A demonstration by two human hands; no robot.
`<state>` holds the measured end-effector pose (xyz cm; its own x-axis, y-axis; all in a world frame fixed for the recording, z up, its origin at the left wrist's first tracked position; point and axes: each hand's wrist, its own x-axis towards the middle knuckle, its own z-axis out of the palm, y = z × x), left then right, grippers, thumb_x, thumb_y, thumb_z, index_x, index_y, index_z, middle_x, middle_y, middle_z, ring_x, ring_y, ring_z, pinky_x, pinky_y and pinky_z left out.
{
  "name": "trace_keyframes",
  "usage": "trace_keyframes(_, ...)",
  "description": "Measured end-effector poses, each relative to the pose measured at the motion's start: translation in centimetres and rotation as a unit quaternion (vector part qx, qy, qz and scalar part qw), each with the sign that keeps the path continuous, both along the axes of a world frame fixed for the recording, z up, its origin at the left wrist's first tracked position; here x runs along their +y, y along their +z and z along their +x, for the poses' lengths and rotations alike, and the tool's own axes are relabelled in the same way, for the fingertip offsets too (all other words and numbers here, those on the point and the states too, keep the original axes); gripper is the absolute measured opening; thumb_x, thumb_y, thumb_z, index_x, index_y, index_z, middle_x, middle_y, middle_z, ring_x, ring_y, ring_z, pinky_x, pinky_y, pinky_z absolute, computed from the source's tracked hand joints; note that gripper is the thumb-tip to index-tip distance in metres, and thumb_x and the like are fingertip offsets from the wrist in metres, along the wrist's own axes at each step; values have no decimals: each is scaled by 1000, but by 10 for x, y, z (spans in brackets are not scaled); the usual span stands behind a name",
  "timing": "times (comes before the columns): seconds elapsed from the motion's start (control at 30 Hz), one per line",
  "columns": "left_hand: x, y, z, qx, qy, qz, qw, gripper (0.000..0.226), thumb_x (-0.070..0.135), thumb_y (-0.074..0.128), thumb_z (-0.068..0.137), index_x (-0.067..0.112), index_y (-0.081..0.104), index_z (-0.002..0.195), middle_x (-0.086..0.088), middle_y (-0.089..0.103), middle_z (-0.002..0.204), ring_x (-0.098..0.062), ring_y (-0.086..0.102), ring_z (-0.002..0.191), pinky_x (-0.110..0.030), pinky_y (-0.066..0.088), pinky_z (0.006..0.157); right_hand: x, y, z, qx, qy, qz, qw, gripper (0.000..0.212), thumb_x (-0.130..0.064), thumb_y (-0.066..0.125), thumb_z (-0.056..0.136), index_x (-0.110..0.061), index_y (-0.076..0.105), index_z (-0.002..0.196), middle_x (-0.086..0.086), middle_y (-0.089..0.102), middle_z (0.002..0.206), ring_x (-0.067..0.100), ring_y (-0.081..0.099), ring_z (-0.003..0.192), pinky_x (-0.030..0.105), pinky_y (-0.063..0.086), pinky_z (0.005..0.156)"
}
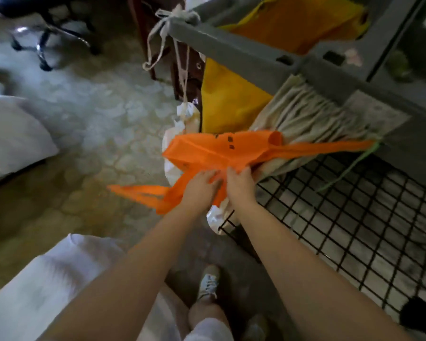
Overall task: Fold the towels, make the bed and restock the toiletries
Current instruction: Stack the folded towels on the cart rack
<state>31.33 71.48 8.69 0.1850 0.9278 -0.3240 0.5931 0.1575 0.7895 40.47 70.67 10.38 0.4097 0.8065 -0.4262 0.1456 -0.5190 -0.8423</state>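
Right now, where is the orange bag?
Head view, centre: the orange bag is held by the left hand and right hand, just below the yellow bag and left of the black wire basket.

Orange bag (214,151); yellow liner (226,104); grey cart (231,48); black grid (342,217).

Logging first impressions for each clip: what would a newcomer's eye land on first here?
The bright orange bag at centre stands out first, held by both the left hand and the right hand. Behind it a yellow bag hangs from the grey cart at upper right, and a black wire grid fills the lower right.
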Motion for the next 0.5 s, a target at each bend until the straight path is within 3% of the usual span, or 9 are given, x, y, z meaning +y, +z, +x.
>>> trace_keyframes(0.07,8,7,-2,22,21,2,1000,31,21,47,98,15,62,125,-10,61,128,-27,53,119,-29,37,94,3,-5,8,0,-35,5,999,40,-22,54,92,-3,50,126,16,56,126,32,53,115,27,37,84)
trace_keyframes(0.17,-8,24,-10,57,62,26,996,31,21,49,97,16,62,124,-5,62,127,-23,54,119,-25,34,91,-23,2,2,-18,-86,67,994,36,-27,59,88,-11,54,120,8,57,119,24,56,106,39,47,91)
trace_keyframes(0.23,-32,31,-19,62,104,41,992,27,18,51,96,15,66,118,-7,67,117,-24,60,108,-26,37,82,-49,11,-9,-38,-93,105,989,31,-21,59,87,-10,53,115,8,53,115,22,52,104,38,45,93)
trace_keyframes(0.37,-97,51,-46,62,227,77,969,28,25,49,92,16,69,109,-8,72,97,-24,65,92,-29,41,77,-89,46,-39,3,99,188,977,14,-4,57,88,-15,51,93,-4,54,87,6,49,77,7,36,69)
trace_keyframes(0.43,-130,68,-57,48,292,101,950,36,30,44,86,16,70,107,-6,73,95,-21,66,88,-30,46,78,-101,62,-54,16,198,215,956,19,-5,58,88,-22,49,88,-9,53,82,0,49,71,7,37,66)
trace_keyframes(0.5,-172,85,-68,41,372,117,920,27,23,46,93,17,68,108,1,70,93,-14,63,85,-21,46,75,-121,77,-71,24,294,234,926,24,-5,57,88,-26,47,86,-13,52,80,-5,50,69,9,38,64)
